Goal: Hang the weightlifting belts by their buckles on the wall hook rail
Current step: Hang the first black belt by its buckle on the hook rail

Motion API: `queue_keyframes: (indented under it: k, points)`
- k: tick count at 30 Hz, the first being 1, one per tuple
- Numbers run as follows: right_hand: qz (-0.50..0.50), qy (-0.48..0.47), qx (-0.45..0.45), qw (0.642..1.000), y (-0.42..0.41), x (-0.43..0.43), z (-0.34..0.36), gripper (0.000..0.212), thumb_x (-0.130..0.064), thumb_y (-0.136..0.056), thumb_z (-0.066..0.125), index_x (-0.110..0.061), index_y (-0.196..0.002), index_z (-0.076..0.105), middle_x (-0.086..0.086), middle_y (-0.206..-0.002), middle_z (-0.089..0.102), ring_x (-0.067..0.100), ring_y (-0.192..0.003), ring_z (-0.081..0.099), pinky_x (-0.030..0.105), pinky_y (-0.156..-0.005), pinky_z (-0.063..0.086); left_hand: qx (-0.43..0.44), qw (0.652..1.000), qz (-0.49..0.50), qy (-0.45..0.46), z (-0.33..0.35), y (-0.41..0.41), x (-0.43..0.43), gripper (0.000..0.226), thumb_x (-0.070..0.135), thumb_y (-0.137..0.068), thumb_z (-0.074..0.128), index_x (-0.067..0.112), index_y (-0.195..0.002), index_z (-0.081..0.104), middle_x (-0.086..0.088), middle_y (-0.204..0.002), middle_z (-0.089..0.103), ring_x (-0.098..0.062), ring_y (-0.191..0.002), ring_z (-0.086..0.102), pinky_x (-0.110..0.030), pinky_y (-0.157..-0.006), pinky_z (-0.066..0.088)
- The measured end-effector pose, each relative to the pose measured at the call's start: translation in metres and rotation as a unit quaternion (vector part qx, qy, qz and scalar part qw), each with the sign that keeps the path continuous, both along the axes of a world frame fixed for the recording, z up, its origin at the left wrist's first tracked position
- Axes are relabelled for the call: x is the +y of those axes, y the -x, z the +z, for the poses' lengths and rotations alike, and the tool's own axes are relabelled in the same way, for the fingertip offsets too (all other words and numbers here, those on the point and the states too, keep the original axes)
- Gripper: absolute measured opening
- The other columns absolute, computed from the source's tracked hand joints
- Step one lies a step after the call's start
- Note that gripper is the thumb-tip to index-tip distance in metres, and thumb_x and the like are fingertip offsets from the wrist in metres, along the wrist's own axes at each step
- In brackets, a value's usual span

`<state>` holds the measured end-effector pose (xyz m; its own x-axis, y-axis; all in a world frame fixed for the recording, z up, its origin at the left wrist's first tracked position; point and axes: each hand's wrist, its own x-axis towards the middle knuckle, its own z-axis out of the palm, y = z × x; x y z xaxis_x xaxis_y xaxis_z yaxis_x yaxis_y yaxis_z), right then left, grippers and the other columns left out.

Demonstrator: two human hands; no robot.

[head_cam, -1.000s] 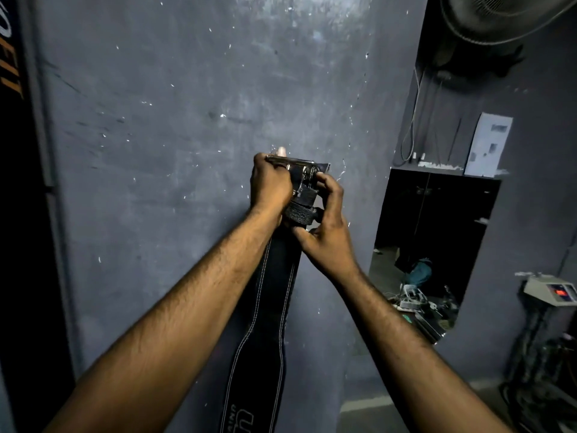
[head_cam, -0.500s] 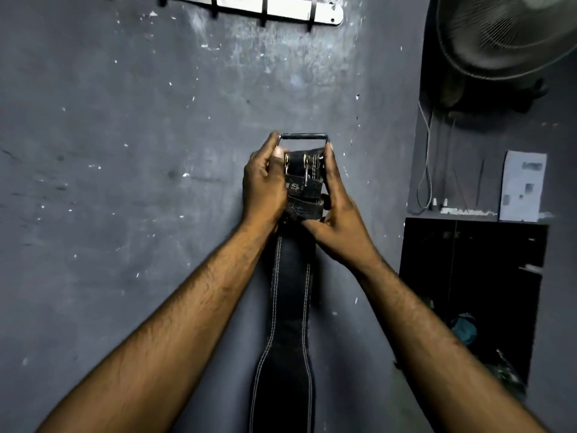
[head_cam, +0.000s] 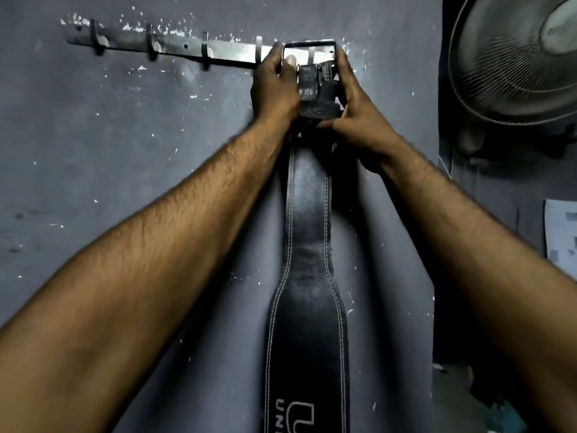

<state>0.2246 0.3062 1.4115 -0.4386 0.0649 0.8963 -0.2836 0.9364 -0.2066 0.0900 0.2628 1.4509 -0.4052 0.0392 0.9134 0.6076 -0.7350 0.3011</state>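
Observation:
A black leather weightlifting belt [head_cam: 307,232] with white stitching hangs straight down against the grey wall. Its rectangular metal buckle [head_cam: 309,43] is held up at the right end of the metal hook rail [head_cam: 175,46], framing a hook there. My left hand [head_cam: 273,85] grips the buckle's left side. On the buckle's right side and the strap fold below it is my right hand [head_cam: 354,114]. Whether the buckle rests on the hook cannot be told.
Several bare hooks stick out of the rail to the left, such as one hook [head_cam: 204,53]. A wall fan [head_cam: 515,54] is mounted at the upper right, past the wall's corner. A white paper sheet [head_cam: 560,232] hangs at the right edge.
Both hands have lifted the belt upward along the wall, from well below the rail to the rail's right end. The view has tilted up, bringing the whole rail into sight.

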Motion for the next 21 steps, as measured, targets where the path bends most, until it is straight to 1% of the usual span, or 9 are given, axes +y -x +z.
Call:
queue_keyframes:
  k: [3,5,7,9,12,15,16,18,21]
  points:
    - [-0.008,0.023,0.002,1.0,0.0,0.003,0.022,0.107,0.016,-0.078,0.058,-0.024,-0.158,0.0,0.002,-0.124,0.054,0.015,-0.089,0.066,0.021,-0.062,0.055,0.013,0.999,0.019,0.033,0.025,0.0,0.002,0.019,0.012,-0.098,0.048,0.02,-0.093,0.065,0.0,-0.096,0.069,-0.008,-0.087,0.061,-0.019,-0.082,0.049]
    - [-0.006,0.055,-0.003,0.998,0.0,0.006,0.031,0.104,0.016,-0.081,0.056,-0.026,-0.159,0.001,0.006,-0.129,0.054,0.015,-0.076,0.066,0.023,-0.051,0.053,0.011,0.998,0.05,0.042,0.04,0.004,0.005,0.027,0.011,-0.093,0.048,0.019,-0.067,0.051,0.002,-0.07,0.055,-0.013,-0.069,0.048,-0.025,-0.066,0.04]
    - [0.002,0.086,-0.003,0.996,0.002,0.012,0.036,0.103,0.016,-0.082,0.056,-0.026,-0.159,0.002,0.002,-0.126,0.055,0.01,-0.064,0.066,0.023,-0.045,0.051,0.003,0.994,0.074,0.074,0.045,0.005,0.003,0.035,0.008,-0.093,0.049,0.015,-0.059,0.043,0.002,-0.059,0.045,-0.016,-0.063,0.042,-0.026,-0.063,0.032]
    - [0.01,0.099,-0.01,0.995,0.004,0.019,0.035,0.105,0.013,-0.079,0.059,-0.028,-0.159,0.005,0.005,-0.131,0.055,0.008,-0.062,0.067,0.022,-0.044,0.049,0.011,0.989,0.109,0.094,0.035,0.0,-0.003,0.029,0.01,-0.096,0.049,0.008,-0.068,0.056,-0.01,-0.067,0.058,-0.027,-0.07,0.054,-0.027,-0.06,0.031]
    - [0.037,0.099,-0.018,0.994,0.008,0.025,0.019,0.109,0.016,-0.076,0.062,-0.029,-0.158,0.006,0.015,-0.149,0.046,0.002,-0.074,0.067,0.017,-0.05,0.049,0.024,0.986,0.122,0.113,0.015,0.002,-0.007,0.035,0.025,-0.102,0.046,0.006,-0.126,0.063,-0.01,-0.131,0.065,-0.019,-0.115,0.062,-0.017,-0.085,0.043]
    - [0.049,0.109,0.026,0.992,0.015,0.032,-0.001,0.096,0.019,-0.079,0.064,-0.016,-0.155,0.017,0.02,-0.151,0.043,-0.007,-0.081,0.057,0.006,-0.057,0.045,0.044,0.987,0.098,0.122,-0.008,0.006,-0.006,0.04,0.038,-0.101,0.044,0.01,-0.12,0.066,-0.008,-0.128,0.067,-0.017,-0.108,0.066,-0.02,-0.091,0.048]
    - [0.04,0.119,0.043,0.991,0.017,0.033,-0.008,0.087,0.013,-0.078,0.069,-0.012,-0.149,0.027,0.021,-0.147,0.047,-0.007,-0.079,0.057,0.005,-0.059,0.045,0.06,0.985,0.102,0.126,-0.016,0.006,-0.007,0.04,0.041,-0.098,0.047,0.009,-0.113,0.067,-0.009,-0.123,0.069,-0.022,-0.111,0.066,-0.025,-0.094,0.049]
    - [0.003,0.145,0.073,0.987,0.018,0.035,-0.023,0.068,-0.005,-0.074,0.08,-0.01,-0.132,0.044,0.014,-0.123,0.064,-0.006,-0.075,0.059,0.01,-0.061,0.045,0.087,0.979,0.109,0.146,-0.033,0.005,-0.013,0.044,0.035,-0.095,0.057,0.011,-0.132,0.06,-0.006,-0.129,0.067,-0.018,-0.119,0.061,-0.026,-0.103,0.046]
    - [-0.013,0.184,0.094,0.978,0.019,0.032,-0.054,0.032,-0.006,-0.08,0.079,-0.015,-0.1,0.056,-0.003,-0.079,0.064,-0.003,-0.055,0.056,0.015,-0.055,0.045,0.095,0.973,0.113,0.177,-0.055,0.009,-0.022,0.061,0.024,-0.088,0.067,0.017,-0.145,0.048,-0.001,-0.134,0.064,-0.015,-0.123,0.059,-0.025,-0.107,0.043]
